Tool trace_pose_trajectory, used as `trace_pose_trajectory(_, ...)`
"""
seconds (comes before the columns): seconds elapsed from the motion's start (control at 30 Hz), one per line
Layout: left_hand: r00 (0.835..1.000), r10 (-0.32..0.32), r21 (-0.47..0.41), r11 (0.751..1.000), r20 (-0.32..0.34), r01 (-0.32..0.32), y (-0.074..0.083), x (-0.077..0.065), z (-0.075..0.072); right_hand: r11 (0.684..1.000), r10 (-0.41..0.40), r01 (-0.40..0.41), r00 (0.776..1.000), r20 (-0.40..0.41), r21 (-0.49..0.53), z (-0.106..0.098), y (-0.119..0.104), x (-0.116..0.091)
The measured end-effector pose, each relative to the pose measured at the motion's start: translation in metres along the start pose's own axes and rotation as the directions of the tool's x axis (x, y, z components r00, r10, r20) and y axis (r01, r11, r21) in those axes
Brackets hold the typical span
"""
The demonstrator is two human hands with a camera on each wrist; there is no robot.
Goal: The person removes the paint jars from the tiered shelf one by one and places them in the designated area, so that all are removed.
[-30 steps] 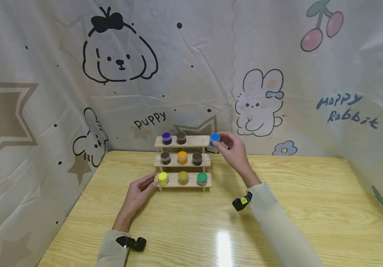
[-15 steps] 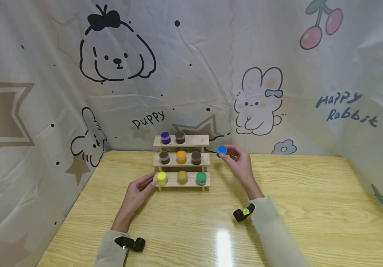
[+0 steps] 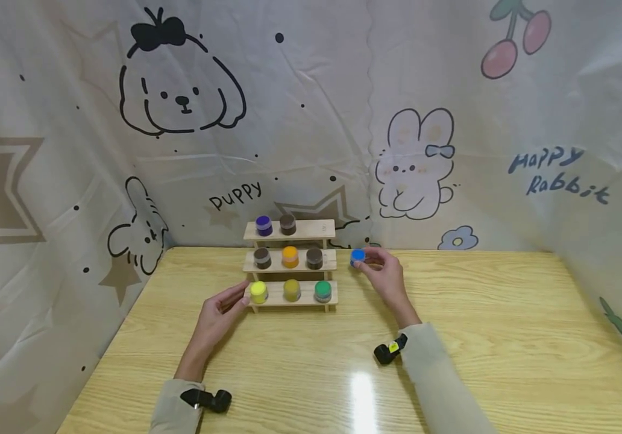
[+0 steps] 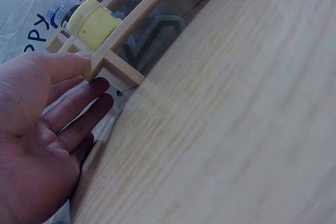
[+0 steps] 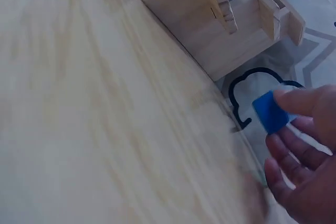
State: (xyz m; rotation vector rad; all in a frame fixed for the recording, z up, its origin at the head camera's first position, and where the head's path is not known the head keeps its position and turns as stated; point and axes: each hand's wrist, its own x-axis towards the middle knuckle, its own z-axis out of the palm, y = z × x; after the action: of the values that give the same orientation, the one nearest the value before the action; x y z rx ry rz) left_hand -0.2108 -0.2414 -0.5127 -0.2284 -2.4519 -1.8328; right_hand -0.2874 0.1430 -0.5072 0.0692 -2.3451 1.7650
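Observation:
A small paint pot with a blue lid point(image 3: 358, 258) is pinched between the thumb and fingers of my right hand point(image 3: 387, 277), just right of a three-tier wooden rack point(image 3: 313, 228). The right wrist view shows the blue pot point(image 5: 271, 113) held apart from the rack's side. My left hand point(image 3: 216, 318) grips the left end of the rack's lowest shelf, the thumb at its edge and fingers below, as the left wrist view shows. Beside that thumb stands a yellow pot point(image 4: 94, 23). Olive point(image 3: 292, 290) and green point(image 3: 323, 291) pots share this shelf.
On the middle shelf an orange pot point(image 3: 290, 257) stands between two dark ones. The top shelf bears a purple pot point(image 3: 264, 226) and a dark brown pot point(image 3: 287, 225) at its left. A printed curtain point(image 3: 311, 132) hangs behind the wood-grain table point(image 3: 289, 367).
My right hand has brought the blue pot away from the top shelf's right end, rightward and down towards the table. The left hand has kept its hold on the rack.

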Motion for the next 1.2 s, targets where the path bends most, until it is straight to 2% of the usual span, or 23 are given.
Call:
trace_pose_trajectory(0.4, 1.0, -0.014, 0.005, 1.0, -0.017, 0.014, 0.001, -0.001, 0.001, 0.994, 0.008, -0.011, 1.0, -0.025, -0.112, -0.002, 0.007, 0.001)
trace_pose_trajectory(0.93, 1.0, -0.01, 0.004, 1.0, -0.011, 0.01, 0.002, 0.0, 0.001, 0.995, 0.088, -0.087, 0.996, 0.024, -0.041, -0.008, 0.004, -0.001)
trace_pose_trajectory(1.1, 1.0, -0.008, -0.015, 1.0, -0.005, 0.008, 0.004, 0.0, 0.002, 0.996, 0.095, -0.094, 0.995, 0.045, -0.006, -0.017, 0.0, -0.002)
trace_pose_trajectory(1.2, 1.0, -0.019, -0.012, 1.0, -0.006, 0.018, 0.003, 0.0, 0.002, 0.997, 0.072, -0.073, 0.995, 0.064, 0.021, -0.022, -0.005, -0.003)
